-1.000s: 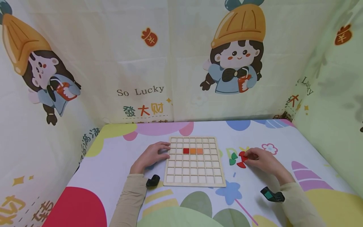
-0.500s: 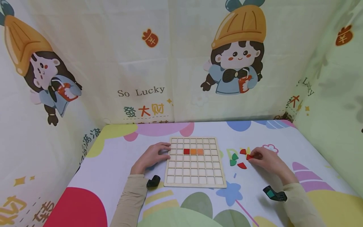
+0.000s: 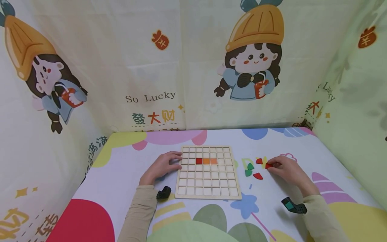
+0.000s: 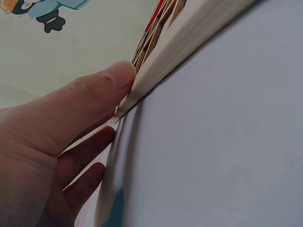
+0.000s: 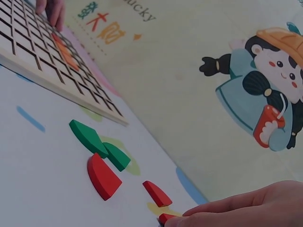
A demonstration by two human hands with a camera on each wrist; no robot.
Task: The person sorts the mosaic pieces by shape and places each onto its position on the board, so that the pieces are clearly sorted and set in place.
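A wooden grid board lies flat on the table, with red, dark orange and light orange squares in one row. My left hand touches the board's left edge with thumb and fingertips, the fingers fairly straight; the left wrist view shows the thumb against the rim. To the right of the board, my right hand pinches a red wedge-shaped tile, partly hidden by the fingers. Close by lie two more red tiles with one curved side and two similar green tiles.
The tabletop cloth is white with printed coloured shapes. A cartoon-printed curtain closes off the back and both sides. Each wrist carries a small black device.
My right hand has drawn one red tile a little to the right, away from the other red and green tiles. The left hand stays at the board's edge.
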